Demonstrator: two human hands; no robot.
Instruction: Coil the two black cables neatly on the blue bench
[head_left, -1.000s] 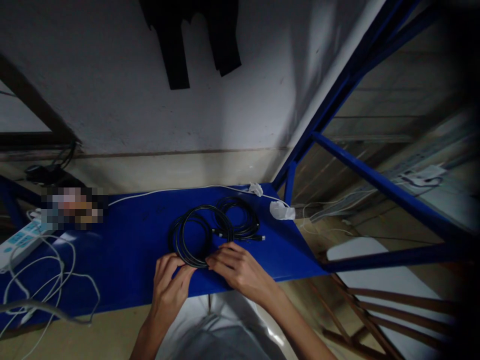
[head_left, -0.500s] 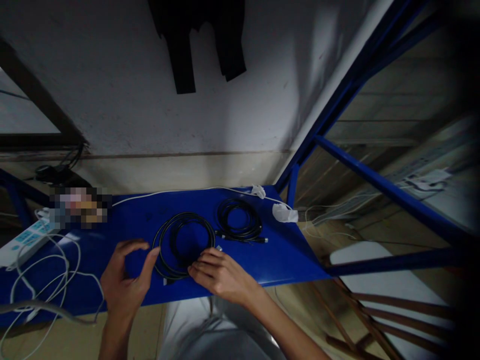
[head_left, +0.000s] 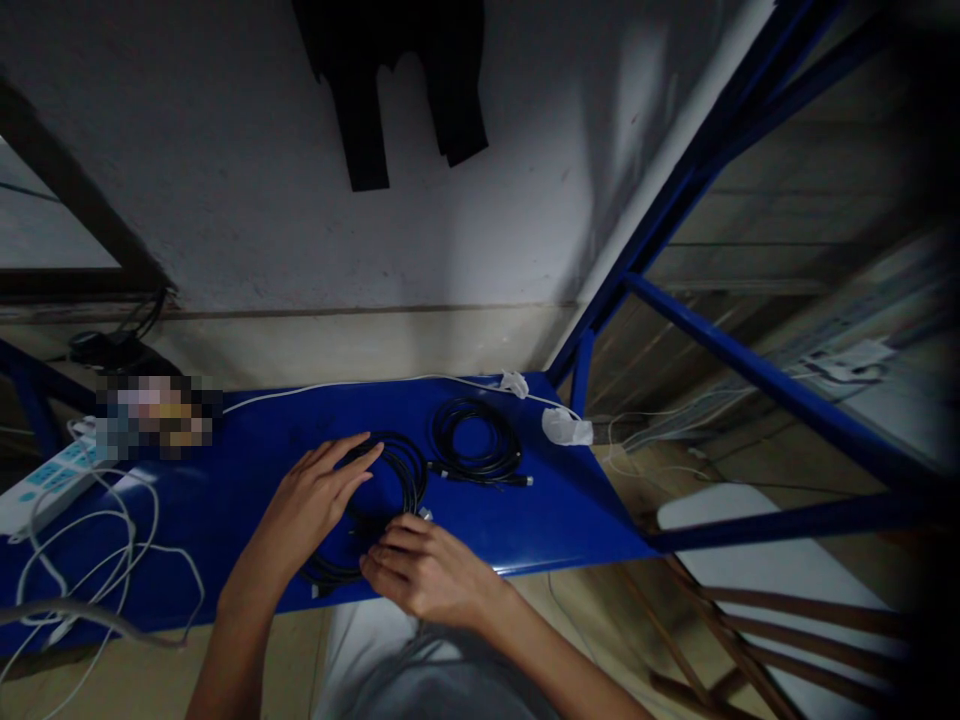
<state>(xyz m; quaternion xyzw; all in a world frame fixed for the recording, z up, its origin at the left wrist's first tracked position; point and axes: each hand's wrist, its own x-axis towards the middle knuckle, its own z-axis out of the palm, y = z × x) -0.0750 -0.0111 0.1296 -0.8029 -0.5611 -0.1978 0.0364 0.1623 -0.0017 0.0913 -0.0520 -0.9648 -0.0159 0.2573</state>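
Note:
A coiled black cable (head_left: 414,478) lies near the front of the blue table. My right hand (head_left: 431,568) is closed round the coil's front right part, its fingers bent and the thumb tucked in. A light-coloured connector end (head_left: 425,514) shows just above that hand. Over the coil's upper left side, my left hand (head_left: 319,500) has its fingers stretched out, and part of the loop is hidden under it. Another connector end (head_left: 319,590) pokes out at the lower left. A second coiled black cable (head_left: 444,432) rests farther back to the right, untouched.
The blue table (head_left: 525,530) has a white power strip (head_left: 52,480) and tangled white cords (head_left: 127,540) at its left. A white cord with wrapped white lumps (head_left: 566,427) runs along the back. At right are a blue frame (head_left: 750,375) and a wooden chair (head_left: 810,620).
My left hand has moved up and right over the coil, its fingers straightening. My right hand has shifted slightly left and down, and the coil's loops have drawn closer together.

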